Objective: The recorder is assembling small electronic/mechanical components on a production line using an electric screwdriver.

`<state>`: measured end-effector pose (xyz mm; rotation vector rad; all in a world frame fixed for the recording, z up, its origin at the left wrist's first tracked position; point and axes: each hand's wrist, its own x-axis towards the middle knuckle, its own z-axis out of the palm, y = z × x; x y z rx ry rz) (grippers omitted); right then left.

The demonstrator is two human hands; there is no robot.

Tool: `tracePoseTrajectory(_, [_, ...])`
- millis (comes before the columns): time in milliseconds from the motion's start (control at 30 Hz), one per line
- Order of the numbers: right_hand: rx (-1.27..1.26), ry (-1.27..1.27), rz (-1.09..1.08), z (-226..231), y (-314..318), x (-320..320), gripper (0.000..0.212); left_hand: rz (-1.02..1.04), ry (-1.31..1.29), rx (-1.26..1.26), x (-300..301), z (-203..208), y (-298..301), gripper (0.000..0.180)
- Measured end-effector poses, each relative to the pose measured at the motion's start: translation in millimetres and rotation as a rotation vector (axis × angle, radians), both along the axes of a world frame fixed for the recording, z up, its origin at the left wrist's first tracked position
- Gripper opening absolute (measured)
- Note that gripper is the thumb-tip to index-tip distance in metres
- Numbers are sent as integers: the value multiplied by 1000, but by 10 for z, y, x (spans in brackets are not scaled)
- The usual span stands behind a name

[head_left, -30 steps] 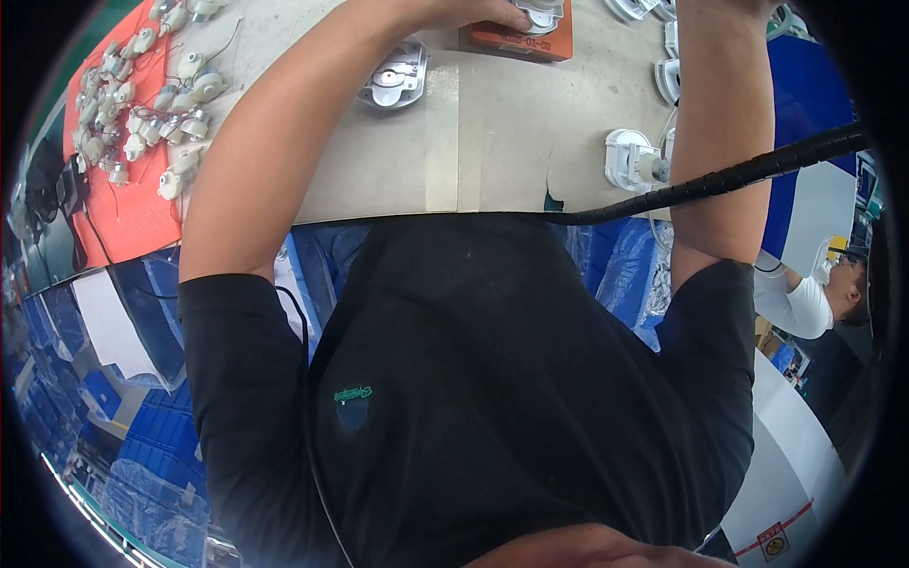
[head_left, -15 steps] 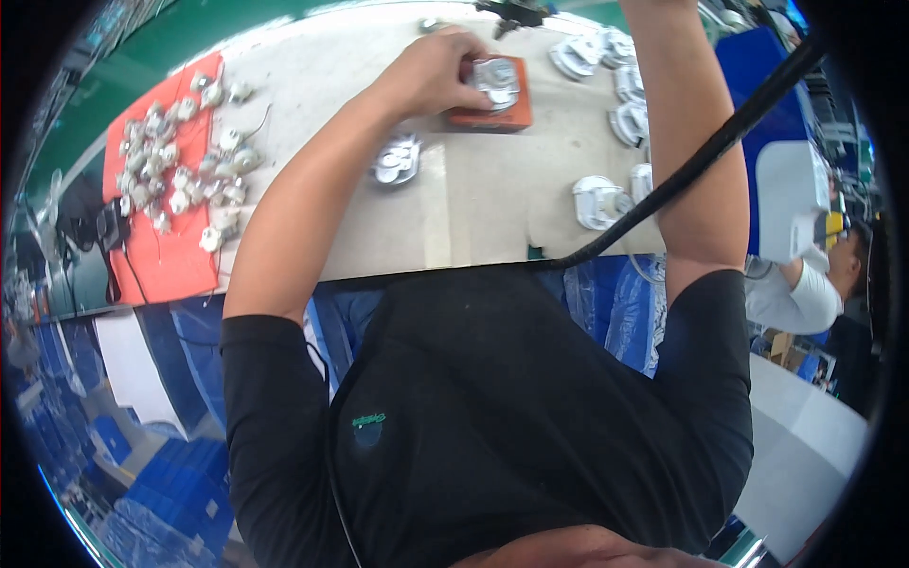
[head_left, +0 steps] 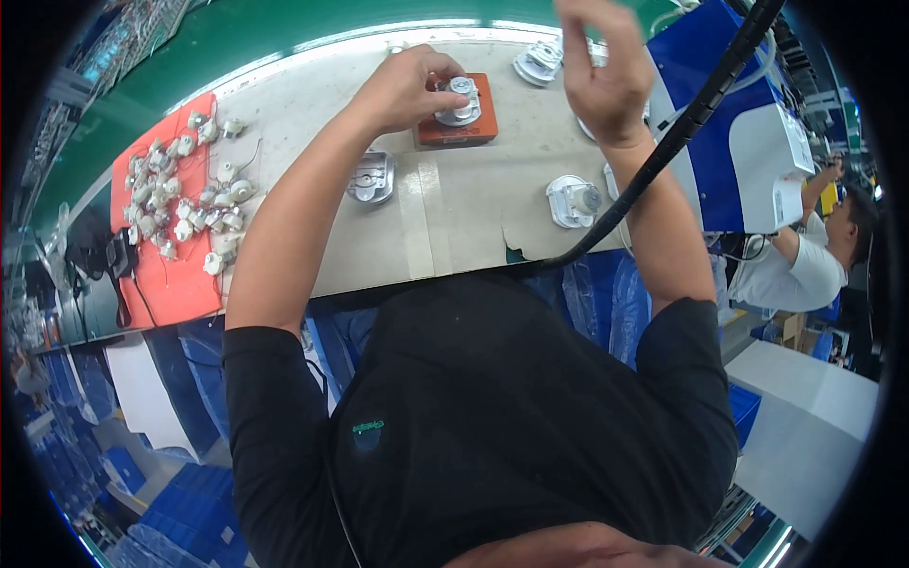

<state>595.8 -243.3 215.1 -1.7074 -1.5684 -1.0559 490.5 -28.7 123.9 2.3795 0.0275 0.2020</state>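
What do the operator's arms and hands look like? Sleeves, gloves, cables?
Left hand and right hand: ungloved, the right slightly blurred. Left forearm and right forearm: uncovered, no watch visible. Left sleeve and right sleeve: short, black. A black, spiral-wrapped cable crosses in front of the right forearm.

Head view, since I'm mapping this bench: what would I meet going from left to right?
Red sheet bearing small white parts, pale housing, orange block under a white assembly, nearer white unit, blue-and-white machine.
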Motion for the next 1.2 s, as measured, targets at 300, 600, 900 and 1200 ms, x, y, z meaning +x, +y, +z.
tracePoseTrajectory(300, [-1021, 154, -215, -929, 194, 1144, 69, 53, -370, -130, -326, 232, 174, 30])
tracePoseTrajectory(600, [-1055, 582, -82, -826, -353, 2237, 60, 735, -766, -244, -3278, 616, 481, 27])
tracePoseTrajectory(900, [-854, 933, -158, -608, -360, 1233, 56, 1934, -111, -235, -6023, -2193, -464, 34])
tracePoseTrajectory(1200, [-666, 1073, -450, -620, -457, 731, 59, 2163, 510, -499, -5307, -4185, -846, 34])
